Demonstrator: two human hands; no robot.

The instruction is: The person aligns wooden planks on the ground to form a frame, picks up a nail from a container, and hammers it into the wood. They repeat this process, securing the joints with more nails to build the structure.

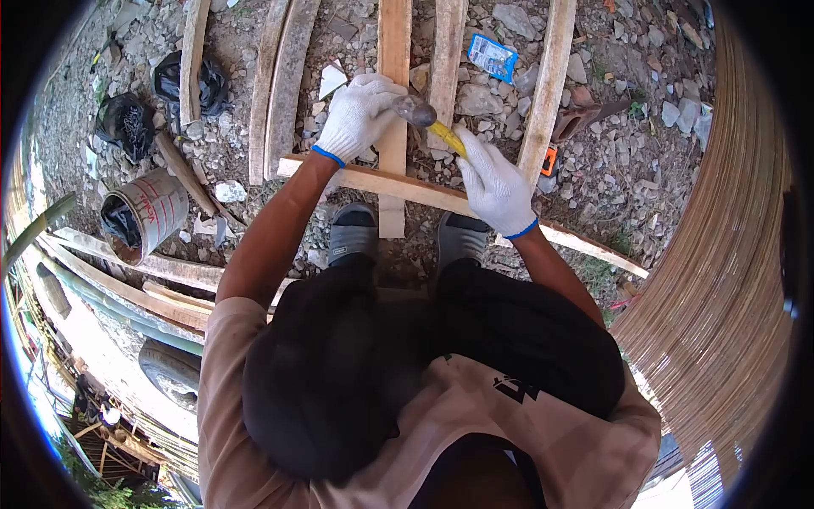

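Note:
My right hand (496,185), in a white knit glove, is closed around the yellow handle of a hammer (445,136). The hammer's grey head is over a light wooden plank (393,51) that runs away from me. My left hand (360,117), also gloved, rests at that plank's left edge beside the hammer head. Its fingers are bent together, and their tips are partly hidden by the head, so I cannot make out what they pinch. Nearer my feet, a narrow wooden strip (407,187) lies crosswise over the plank.
Several other planks (543,93) lie on stony ground. Right of them are an orange tape measure (549,160) and a hand saw (585,120). A blue packet (493,58) lies ahead. Leftward are a bucket (161,208) and black bags (125,125). A slatted mat (704,280) borders the right.

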